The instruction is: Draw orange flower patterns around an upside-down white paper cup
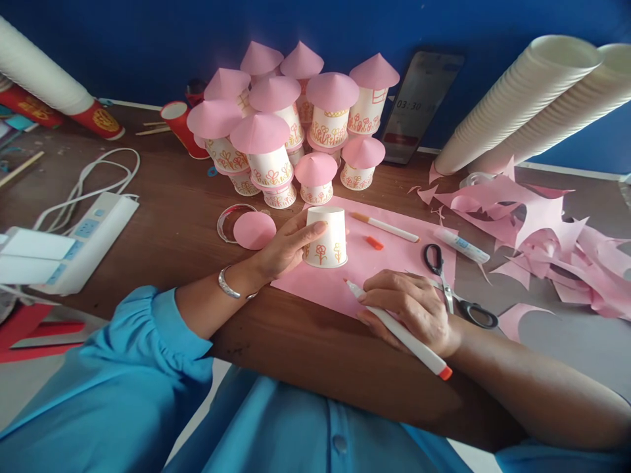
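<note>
My left hand (288, 244) is closed around a white paper cup (326, 240) held upside down, its thumb across the front. Orange-red flowers are drawn along the cup's lower part. In my right hand (407, 309) is a white marker (404, 338) with an orange end, its uncapped tip pointing toward the cup but apart from it. Beneath lies a pink paper sheet (310, 289). On it rest an orange marker cap (374, 243) and a second marker (387, 226). A pair of scissors (447, 289) with black handles lies beside my right hand.
Several cup houses with pink cone roofs (332, 92) stand at the back. A phone (419, 105) leans on the blue wall. Tall cup stacks (517, 98) and pink scraps (557, 230) fill the right. A power strip (86, 243) lies left; a pink disc (254, 230) is near my left hand.
</note>
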The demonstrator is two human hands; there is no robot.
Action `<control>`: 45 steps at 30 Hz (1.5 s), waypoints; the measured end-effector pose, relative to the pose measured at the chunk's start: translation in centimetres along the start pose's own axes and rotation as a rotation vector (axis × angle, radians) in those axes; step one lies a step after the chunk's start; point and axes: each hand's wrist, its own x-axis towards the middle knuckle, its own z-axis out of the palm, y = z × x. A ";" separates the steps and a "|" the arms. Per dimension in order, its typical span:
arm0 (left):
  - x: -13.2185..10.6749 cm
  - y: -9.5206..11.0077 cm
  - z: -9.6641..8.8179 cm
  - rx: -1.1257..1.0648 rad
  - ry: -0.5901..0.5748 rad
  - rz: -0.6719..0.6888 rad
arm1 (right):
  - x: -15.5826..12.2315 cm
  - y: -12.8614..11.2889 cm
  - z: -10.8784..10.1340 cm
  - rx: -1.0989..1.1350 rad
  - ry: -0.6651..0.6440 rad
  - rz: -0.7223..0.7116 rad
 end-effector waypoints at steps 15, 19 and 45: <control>0.1 0.4 -0.5 -0.205 -0.001 -0.045 | -0.3 0.4 0.0 -0.030 -0.007 -0.036; 0.2 0.2 -0.2 -0.197 -0.014 -0.044 | -0.2 0.4 0.0 -0.031 0.000 -0.039; 0.4 -0.2 -0.5 -0.150 -0.016 -0.054 | -0.4 0.6 0.1 -0.071 0.013 -0.039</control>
